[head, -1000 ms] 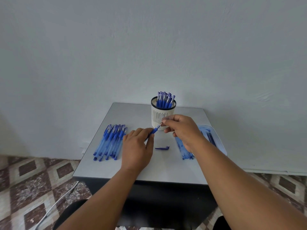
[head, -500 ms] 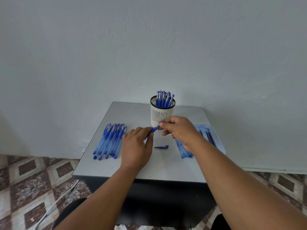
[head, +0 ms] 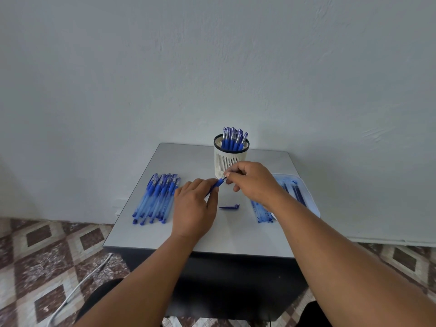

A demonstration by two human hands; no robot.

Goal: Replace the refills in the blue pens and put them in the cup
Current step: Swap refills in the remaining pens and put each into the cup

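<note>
Nearest, two bare forearms reach out over the front edge of a small grey tabletop [head: 236,234] that stands on a brown-and-cream patterned tile floor [head: 42,251], where a white cable [head: 77,286] trails at the left. The left hand [head: 192,206] is curled round the barrel of a blue pen [head: 219,182], which slants up and to the right out of its grip. The right hand [head: 253,182] pinches the silvery tip end of that same pen between thumb and fingers, just in front of the cup. On the tabletop between the two hands lies a loose blue pen cap [head: 229,206]. To the left, a row of capped blue pens [head: 157,199] lies side by side. To the right, partly hidden under the right wrist, a bunch of thin blue refills [head: 263,212] lies beside a pale blue tray [head: 306,197] holding a few darker refills. Farther back stands a white slotted pen cup [head: 230,161] with a dark rim, with several blue pens [head: 233,139] upright inside. Behind it all is a plain pale wall [head: 212,67].
</note>
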